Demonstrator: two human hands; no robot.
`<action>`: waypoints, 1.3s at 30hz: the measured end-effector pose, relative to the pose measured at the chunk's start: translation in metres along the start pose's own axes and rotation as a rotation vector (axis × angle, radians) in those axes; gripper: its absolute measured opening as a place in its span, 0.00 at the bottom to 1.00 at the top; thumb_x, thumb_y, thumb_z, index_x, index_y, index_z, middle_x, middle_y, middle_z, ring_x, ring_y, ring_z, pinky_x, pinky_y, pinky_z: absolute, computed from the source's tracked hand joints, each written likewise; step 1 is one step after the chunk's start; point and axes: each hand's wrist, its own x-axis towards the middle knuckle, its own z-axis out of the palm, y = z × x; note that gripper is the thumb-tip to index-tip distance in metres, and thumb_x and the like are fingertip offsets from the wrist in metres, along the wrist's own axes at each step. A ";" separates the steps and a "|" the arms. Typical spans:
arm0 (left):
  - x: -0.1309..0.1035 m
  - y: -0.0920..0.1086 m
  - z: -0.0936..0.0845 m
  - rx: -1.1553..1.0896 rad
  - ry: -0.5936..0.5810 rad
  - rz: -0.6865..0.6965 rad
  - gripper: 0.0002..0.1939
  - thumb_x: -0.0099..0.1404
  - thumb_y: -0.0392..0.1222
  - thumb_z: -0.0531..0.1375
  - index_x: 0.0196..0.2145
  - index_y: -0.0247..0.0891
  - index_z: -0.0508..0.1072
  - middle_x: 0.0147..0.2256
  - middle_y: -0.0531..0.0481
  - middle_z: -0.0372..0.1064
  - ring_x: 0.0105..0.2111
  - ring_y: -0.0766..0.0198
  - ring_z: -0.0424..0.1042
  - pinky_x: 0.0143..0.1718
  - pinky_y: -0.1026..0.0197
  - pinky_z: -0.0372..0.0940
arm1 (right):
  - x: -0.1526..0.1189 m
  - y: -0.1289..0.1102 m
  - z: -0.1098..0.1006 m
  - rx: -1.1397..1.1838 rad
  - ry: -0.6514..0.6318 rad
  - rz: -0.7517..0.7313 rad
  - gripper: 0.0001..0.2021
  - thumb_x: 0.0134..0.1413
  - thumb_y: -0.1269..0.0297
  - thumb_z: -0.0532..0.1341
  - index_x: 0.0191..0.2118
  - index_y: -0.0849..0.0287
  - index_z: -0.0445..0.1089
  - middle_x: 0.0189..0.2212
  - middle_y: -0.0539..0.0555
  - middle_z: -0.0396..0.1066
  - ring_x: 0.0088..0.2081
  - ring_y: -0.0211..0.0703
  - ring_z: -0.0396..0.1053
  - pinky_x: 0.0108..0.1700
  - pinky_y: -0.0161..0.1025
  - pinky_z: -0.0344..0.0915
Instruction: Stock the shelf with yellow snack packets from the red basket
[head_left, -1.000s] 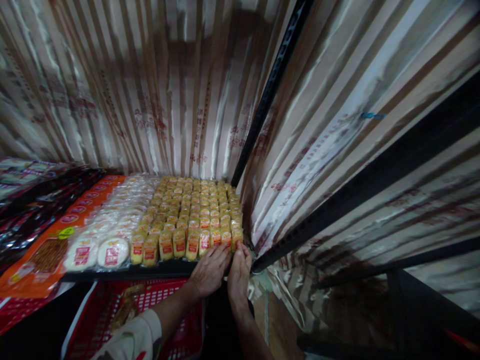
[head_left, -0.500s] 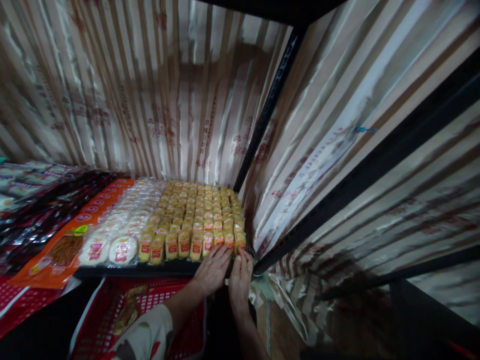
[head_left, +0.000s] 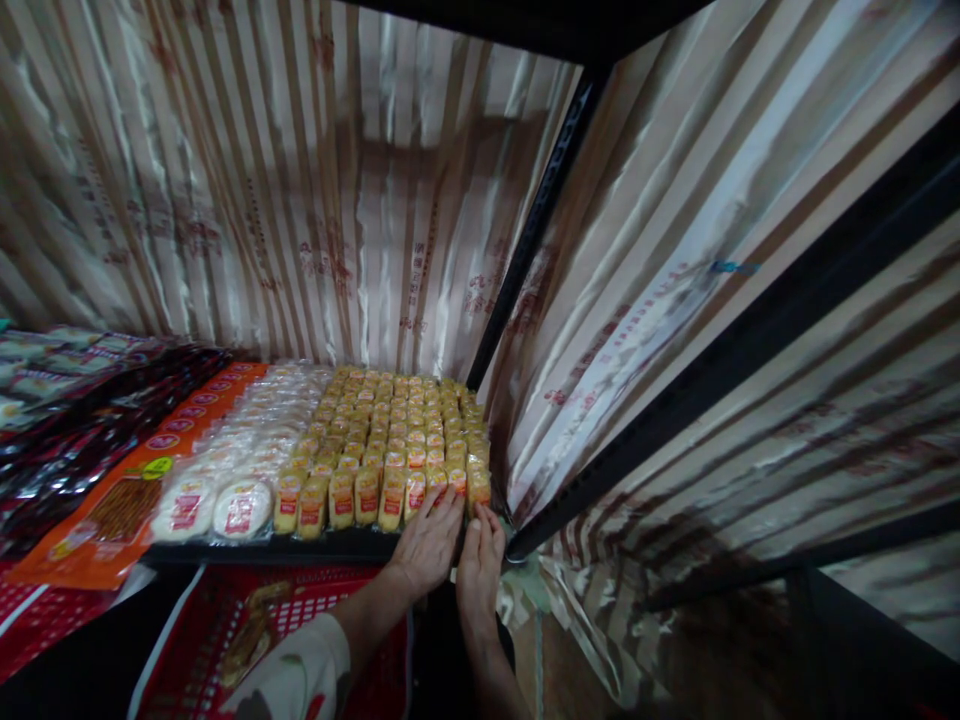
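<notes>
Rows of small yellow wrapped cakes (head_left: 391,497) with red labels fill the right end of a dark shelf. My left hand (head_left: 431,540) lies palm down at the front row, its extended fingertips touching the faces of packets near the right end. Beside it, my right hand (head_left: 481,562) is at the shelf's front edge, fingers slightly bent, with the tips against the bottom of the last packet (head_left: 478,485) on the right. Neither hand is wrapped round a packet. The undersides of the fingers are partly hidden.
Round white packets (head_left: 241,508), an orange bag (head_left: 116,510) and dark shiny packs (head_left: 97,420) lie further left. Below the shelf edge is a red basket (head_left: 191,640) with a brownish item inside. A black post (head_left: 637,450) slants up at the right, before pleated cloth.
The view has shifted slightly, so the goods sit a little lower in the picture. Both hands keep nearly the same place at the front row.
</notes>
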 end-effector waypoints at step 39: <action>0.002 -0.002 -0.012 0.038 -0.015 0.003 0.24 0.69 0.41 0.41 0.60 0.30 0.55 0.61 0.43 0.53 0.64 0.58 0.43 0.63 0.53 0.34 | 0.006 -0.003 0.007 -0.020 -0.031 0.013 0.33 0.58 0.47 0.41 0.57 0.69 0.59 0.61 0.66 0.49 0.62 0.49 0.46 0.63 0.49 0.42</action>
